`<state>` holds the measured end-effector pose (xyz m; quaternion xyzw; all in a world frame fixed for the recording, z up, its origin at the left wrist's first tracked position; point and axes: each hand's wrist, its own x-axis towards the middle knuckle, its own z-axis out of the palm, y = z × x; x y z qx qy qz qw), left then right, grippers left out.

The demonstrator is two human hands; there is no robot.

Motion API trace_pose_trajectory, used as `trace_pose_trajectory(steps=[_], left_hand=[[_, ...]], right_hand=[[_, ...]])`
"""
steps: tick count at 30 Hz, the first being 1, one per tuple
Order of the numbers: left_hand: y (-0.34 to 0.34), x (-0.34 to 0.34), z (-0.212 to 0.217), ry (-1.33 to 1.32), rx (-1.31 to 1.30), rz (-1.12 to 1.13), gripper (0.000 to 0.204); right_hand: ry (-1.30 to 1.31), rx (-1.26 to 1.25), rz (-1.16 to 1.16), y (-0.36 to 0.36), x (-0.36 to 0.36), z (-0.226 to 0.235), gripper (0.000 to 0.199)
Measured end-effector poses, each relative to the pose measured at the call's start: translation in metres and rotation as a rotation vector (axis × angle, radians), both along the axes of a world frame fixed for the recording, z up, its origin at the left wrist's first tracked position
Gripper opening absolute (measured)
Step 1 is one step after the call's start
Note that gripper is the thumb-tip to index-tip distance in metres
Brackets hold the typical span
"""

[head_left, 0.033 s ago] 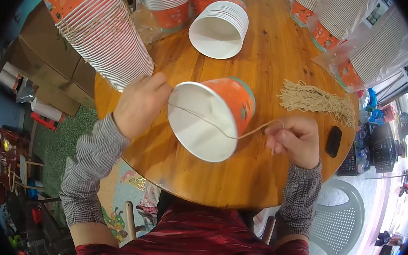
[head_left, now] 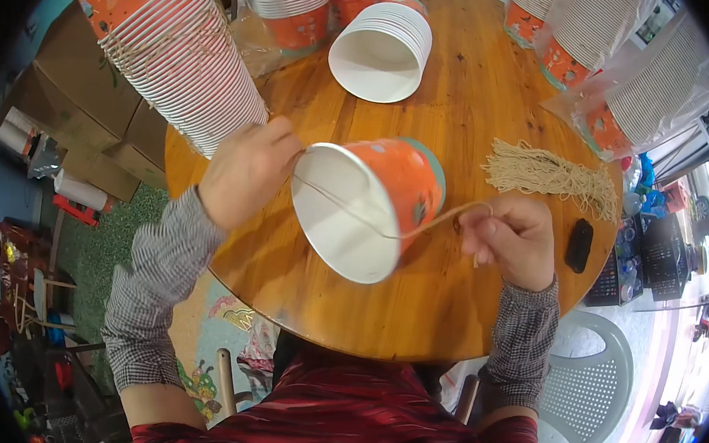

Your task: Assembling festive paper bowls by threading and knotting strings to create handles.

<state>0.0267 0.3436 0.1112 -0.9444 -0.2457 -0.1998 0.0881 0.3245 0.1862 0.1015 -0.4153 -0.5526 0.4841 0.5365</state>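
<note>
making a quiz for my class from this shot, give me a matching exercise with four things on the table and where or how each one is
Things:
1. orange paper cup
2. bundle of cut strings
3. small black object
4. string

Place or state:
A. lying loose on the round wooden table, beyond the right hand
B. pinched in the right hand's fingers, running across the cup's open mouth to the left hand
C. tipped on its side between both hands
D. near the table's right edge, beside the right hand

Pairs: 1-C, 2-A, 3-D, 4-B
</note>
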Motion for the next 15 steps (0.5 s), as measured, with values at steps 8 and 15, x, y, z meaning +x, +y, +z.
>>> trace_pose_trajectory(steps=[8,15], left_hand=[[0.041,0.050,0.025,-0.440,-0.543,-0.033,0.016],[-0.017,0.084,0.046,-0.477,-0.426,-0.211,0.013]], right_hand=[[0.428,-0.014,-0.015,0.044,-0.026,-0.019,0.020],[0.470,-0.093,-0.072,0.042,-0.028,-0.046,0.020]])
